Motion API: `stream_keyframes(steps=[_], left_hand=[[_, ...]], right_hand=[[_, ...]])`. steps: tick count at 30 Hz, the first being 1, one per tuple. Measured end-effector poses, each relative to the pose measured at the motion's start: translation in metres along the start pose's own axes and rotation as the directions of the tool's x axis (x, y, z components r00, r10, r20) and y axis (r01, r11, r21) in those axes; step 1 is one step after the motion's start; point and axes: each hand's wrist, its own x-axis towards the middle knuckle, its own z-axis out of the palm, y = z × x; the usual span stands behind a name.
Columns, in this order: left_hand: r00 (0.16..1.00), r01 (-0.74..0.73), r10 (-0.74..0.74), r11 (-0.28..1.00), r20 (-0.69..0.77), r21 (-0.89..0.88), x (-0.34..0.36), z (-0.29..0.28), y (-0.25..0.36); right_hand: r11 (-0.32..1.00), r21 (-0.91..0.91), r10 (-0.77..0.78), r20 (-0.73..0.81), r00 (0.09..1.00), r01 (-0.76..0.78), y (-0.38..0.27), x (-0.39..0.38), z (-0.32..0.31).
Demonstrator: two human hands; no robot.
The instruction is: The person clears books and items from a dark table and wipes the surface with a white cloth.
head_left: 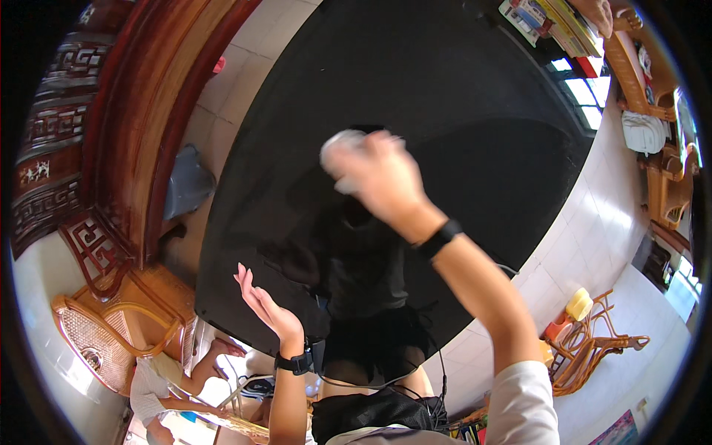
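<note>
One whitish wad, likely cloth, sits clamped beneath my blurred right hand, over the black worktop; my left hand, fingers extended, holds nothing. Seemingly mid-wipe, the next move calls for flat, even pressure.

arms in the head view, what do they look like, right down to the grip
The left grip and right grip are ungloved human hands, the right blurred. The left wrist wears a black strap with a dark boxy piece; the right, a plain black band. A pale sleeve covers the right upper arm; no left sleeve shows.
</note>
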Motion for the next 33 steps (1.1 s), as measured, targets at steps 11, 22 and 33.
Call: stream_keyframes(steps=[11,22,33], left_hand=[[0.998,0.027,-0.038,0.973,-0.043,-0.228,0.006,0.02,0.021],[0.998,0.061,-0.067,0.97,-0.015,-0.236,0.012,0.005,0.019],[0.99,0.095,-0.114,0.975,-0.086,-0.202,0.014,-0.025,-0.003]], right_hand=[[0.383,-0.192,0.65,-0.639,0.411,-0.904,0.252,-0.085,-0.178],[0.968,0.064,-0.246,0.071,0.967,0.242,-0.091,0.041,0.04],[0.769,-0.201,0.435,-0.53,0.728,-0.607,0.186,-0.001,-0.126]])
